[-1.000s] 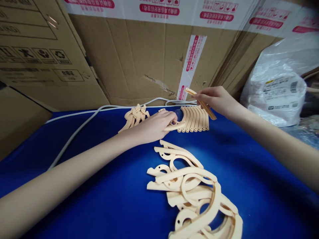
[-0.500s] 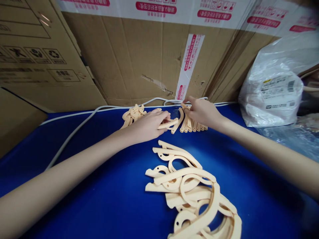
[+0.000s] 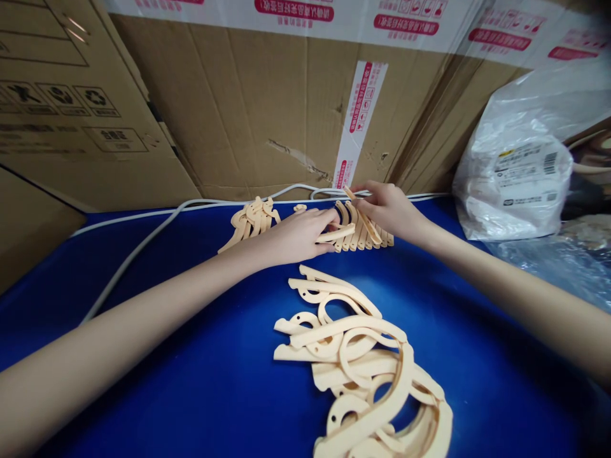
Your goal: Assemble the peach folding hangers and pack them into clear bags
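Note:
My left hand (image 3: pixel 308 232) is closed on a slim, curved beige piece (image 3: pixel 340 233) that sticks out to the right past its fingers. In the fingers of my right hand (image 3: pixel 389 205) is another beige strip (image 3: pixel 365 221), held slanting down over a row of similar pieces (image 3: pixel 386 240). These lie side by side on the blue surface, partly hidden by both hands. Left of my left hand is a small heap of beige parts with rounded, holed ends (image 3: pixel 255 216). Nearer to me lies a larger pile of curved beige arms and hooked loops (image 3: pixel 353 331).
A blue table surface (image 3: pixel 191 388) carries everything. White cable (image 3: pixel 157 229) runs along its back edge beneath large cardboard boxes (image 3: pixel 248 114). At the right sits a clear plastic bag with a white label (image 3: pixel 529 175), with more crumpled plastic (image 3: pixel 529 261) in front.
My left hand has moved right with its curved piece, closer to the row. My right hand has lifted a strip, which now slants above the row. The view has shifted slightly.

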The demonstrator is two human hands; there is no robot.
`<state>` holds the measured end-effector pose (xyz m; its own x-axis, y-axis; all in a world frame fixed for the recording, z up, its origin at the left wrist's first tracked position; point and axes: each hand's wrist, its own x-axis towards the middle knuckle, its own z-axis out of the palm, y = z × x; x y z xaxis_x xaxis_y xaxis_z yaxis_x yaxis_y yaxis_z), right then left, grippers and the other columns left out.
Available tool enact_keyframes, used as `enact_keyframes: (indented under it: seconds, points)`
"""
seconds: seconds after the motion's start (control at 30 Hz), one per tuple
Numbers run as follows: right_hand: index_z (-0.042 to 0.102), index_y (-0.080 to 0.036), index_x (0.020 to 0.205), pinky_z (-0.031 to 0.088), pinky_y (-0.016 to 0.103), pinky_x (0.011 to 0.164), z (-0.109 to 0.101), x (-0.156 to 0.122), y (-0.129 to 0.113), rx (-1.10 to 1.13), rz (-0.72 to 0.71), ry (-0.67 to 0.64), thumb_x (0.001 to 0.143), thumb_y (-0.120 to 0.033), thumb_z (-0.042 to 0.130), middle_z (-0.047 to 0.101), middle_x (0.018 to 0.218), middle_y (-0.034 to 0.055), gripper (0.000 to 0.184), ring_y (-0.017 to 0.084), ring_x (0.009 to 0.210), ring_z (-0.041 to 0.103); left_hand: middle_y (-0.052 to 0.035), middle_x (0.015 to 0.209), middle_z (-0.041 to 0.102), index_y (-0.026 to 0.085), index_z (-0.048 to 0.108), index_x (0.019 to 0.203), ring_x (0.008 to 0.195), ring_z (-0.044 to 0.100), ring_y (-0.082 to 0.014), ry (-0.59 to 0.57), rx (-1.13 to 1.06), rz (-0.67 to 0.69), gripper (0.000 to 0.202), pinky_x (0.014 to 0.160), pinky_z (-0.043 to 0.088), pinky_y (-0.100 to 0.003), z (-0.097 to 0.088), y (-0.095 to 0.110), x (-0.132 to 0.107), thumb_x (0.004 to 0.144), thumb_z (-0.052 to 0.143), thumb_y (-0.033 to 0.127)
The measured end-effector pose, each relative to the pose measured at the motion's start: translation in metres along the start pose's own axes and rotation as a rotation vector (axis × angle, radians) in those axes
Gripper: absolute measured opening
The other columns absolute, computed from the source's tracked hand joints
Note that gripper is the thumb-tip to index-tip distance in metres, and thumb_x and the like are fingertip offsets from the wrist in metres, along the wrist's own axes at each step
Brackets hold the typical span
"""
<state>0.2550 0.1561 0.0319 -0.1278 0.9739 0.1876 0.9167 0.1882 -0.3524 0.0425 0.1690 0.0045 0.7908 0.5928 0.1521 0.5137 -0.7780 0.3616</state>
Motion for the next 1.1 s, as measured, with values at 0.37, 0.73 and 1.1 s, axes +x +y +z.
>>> enact_keyframes:
  seconds: [0.37, 0.73, 1.1]
  points:
    - [0.063, -0.014, 0.132, 0.049, 0.036, 0.073, 0.006, 0.003, 0.006, -0.053, 0.067, 0.029, 0.093, -0.032, 0.057, 0.078, 0.087, 0.0107, 0.043, 0.029, 0.083, 0.072, -0.0103, 0.113, 0.068, 0.019, 0.059, 0.108, 0.113, 0.059, -0.0342, 0.004, 0.046, -0.108, 0.044, 0.093, 0.043, -0.042, -0.006, 0.008, 0.006, 0.079, 0.082, 0.043]
    - [0.064, -0.012, 0.133, 0.050, 0.040, 0.082, 0.010, 0.005, 0.004, -0.186, 0.088, 0.017, 0.095, -0.031, 0.052, 0.078, 0.110, 0.0187, 0.044, 0.036, 0.106, 0.072, -0.0127, 0.110, 0.066, 0.019, 0.062, 0.116, 0.111, 0.059, -0.0353, -0.018, 0.020, -0.135, 0.045, 0.091, 0.044, -0.043, 0.001, 0.010, 0.010, 0.082, 0.081, 0.040]
    - [0.069, -0.018, 0.126, 0.045, 0.035, 0.076, 0.012, 0.001, -0.003, -0.231, 0.008, -0.046, 0.096, -0.029, 0.053, 0.079, 0.101, 0.0127, 0.035, 0.032, 0.101, 0.073, -0.0081, 0.112, 0.067, 0.020, 0.060, 0.107, 0.113, 0.058, -0.0317, 0.005, 0.007, -0.131, 0.038, 0.094, 0.042, -0.040, -0.003, 0.009, 0.004, 0.080, 0.082, 0.035]
